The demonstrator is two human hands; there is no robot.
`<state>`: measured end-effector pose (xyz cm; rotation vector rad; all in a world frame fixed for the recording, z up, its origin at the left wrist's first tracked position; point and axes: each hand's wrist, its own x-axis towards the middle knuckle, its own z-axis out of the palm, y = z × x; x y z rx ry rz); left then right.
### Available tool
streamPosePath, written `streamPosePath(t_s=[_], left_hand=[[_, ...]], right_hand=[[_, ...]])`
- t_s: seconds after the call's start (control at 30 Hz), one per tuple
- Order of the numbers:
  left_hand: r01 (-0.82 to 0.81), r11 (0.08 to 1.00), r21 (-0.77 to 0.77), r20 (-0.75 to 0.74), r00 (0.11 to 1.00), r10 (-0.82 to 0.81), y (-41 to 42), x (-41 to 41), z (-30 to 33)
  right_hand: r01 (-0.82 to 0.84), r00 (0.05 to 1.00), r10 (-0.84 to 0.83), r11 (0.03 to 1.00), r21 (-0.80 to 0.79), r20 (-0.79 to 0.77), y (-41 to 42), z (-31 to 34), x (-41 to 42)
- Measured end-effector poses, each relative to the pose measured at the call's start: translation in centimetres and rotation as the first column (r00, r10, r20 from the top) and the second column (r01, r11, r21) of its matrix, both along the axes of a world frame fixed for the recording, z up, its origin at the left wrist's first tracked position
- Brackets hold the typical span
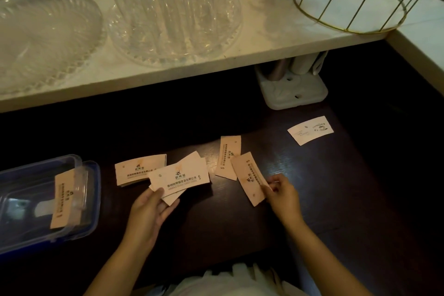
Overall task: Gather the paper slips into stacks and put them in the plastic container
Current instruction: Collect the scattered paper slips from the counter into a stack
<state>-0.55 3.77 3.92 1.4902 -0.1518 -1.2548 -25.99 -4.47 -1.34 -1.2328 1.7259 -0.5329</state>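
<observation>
Beige printed paper slips lie on a dark table. My left hand point(151, 209) holds a small stack of slips point(180, 176) just above the table. My right hand point(280, 193) pinches the near end of a single slip point(248, 175). Another slip point(228, 157) lies behind that one, and a small pile of slips point(139, 172) rests left of my left hand. A white slip point(311, 130) lies apart at the far right. The clear plastic container with a blue rim point(91, 199) stands at the left, with a stack of slips point(63, 199) inside it.
A pale shelf point(264, 38) overhangs the back of the table, carrying glass plates point(43, 38), a tall glass vessel point(168, 7) and a gold wire basket point(355, 0). A white holder point(293, 89) stands under the shelf at the back right.
</observation>
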Motion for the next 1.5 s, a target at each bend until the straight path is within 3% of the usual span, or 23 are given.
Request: streamPosePath(t_s=[0.13, 0.23, 0.33, 0.47, 0.7, 0.93, 1.0, 1.03, 1.07, 1.13, 1.2, 1.27, 1.37, 1.5], left_hand=[[0.005, 1.000, 0.009, -0.012, 1.000, -0.005, 0.3, -0.2, -0.2], [0.003, 1.000, 0.008, -0.025, 1.000, -0.003, 0.4, -0.5, -0.3], [0.020, 1.000, -0.008, -0.031, 0.999, -0.020, 0.4, -0.9, -0.3], [0.024, 0.997, -0.074, -0.037, 0.999, -0.027, 0.2, -2.2, 0.2], [0.059, 0.983, -0.175, 0.010, 0.998, -0.058, -0.2, -5.3, 1.2], [0.038, 0.991, -0.132, 0.069, 0.997, -0.029, 0.3, -4.4, 0.3], [0.003, 0.994, -0.108, 0.061, 0.998, 0.004, 0.6, -3.5, 0.0], [-0.012, 0.995, -0.101, 0.058, 0.998, 0.018, 0.7, -3.0, -0.1], [-0.023, 0.995, -0.097, 0.059, 0.998, 0.028, 1.0, -2.5, -0.2], [-0.036, 0.995, -0.088, 0.067, 0.997, 0.042, 1.5, -1.6, -0.2], [-0.060, 0.995, -0.079, 0.072, 0.995, 0.066, 1.9, -1.0, -0.2], [-0.089, 0.993, -0.071, 0.072, 0.993, 0.094, 2.2, -0.7, -0.2], [-0.114, 0.991, -0.067, 0.075, 0.990, 0.118, 2.4, -0.8, -0.1], [-0.117, 0.991, -0.069, 0.077, 0.989, 0.123, 2.5, -1.0, 0.1]], right_hand=[[0.204, 0.895, -0.264, 0.959, 0.197, 0.360, -0.4, 1.8, -1.1], [0.146, 0.738, -0.321, 0.935, 0.324, 0.594, -0.4, 3.3, -1.2], [0.013, 0.689, -0.243, 0.946, 0.323, 0.682, -0.7, 4.6, -0.3], [0.031, 0.659, -0.241, 0.955, 0.294, 0.713, -0.4, 5.8, 2.3], [0.175, 0.813, -0.201, 0.980, 0.100, 0.546, 2.5, 4.7, 8.8], [0.062, 0.890, -0.069, 0.998, 0.030, 0.451, 3.6, 3.2, 9.9], [0.077, 0.948, -0.055, 0.995, -0.058, 0.315, 2.5, 2.7, 8.6], [0.012, 0.989, 0.014, 0.985, -0.171, 0.151, 1.5, 2.3, 7.7], [-0.149, 0.988, 0.132, 0.951, -0.272, -0.082, 0.2, 1.7, 6.7], [-0.528, 0.804, 0.377, 0.808, -0.261, -0.460, -2.7, 0.3, 5.4], [-0.669, 0.668, 0.517, 0.732, -0.129, -0.534, -5.3, -0.4, 5.2], [-0.585, 0.712, 0.454, 0.805, -0.096, -0.536, -6.7, -0.9, 5.9], [-0.309, 0.806, 0.176, 0.939, -0.149, -0.565, -6.3, -1.0, 8.0], [-0.370, 0.767, 0.219, 0.919, -0.137, -0.603, -4.2, -2.4, 8.9]])
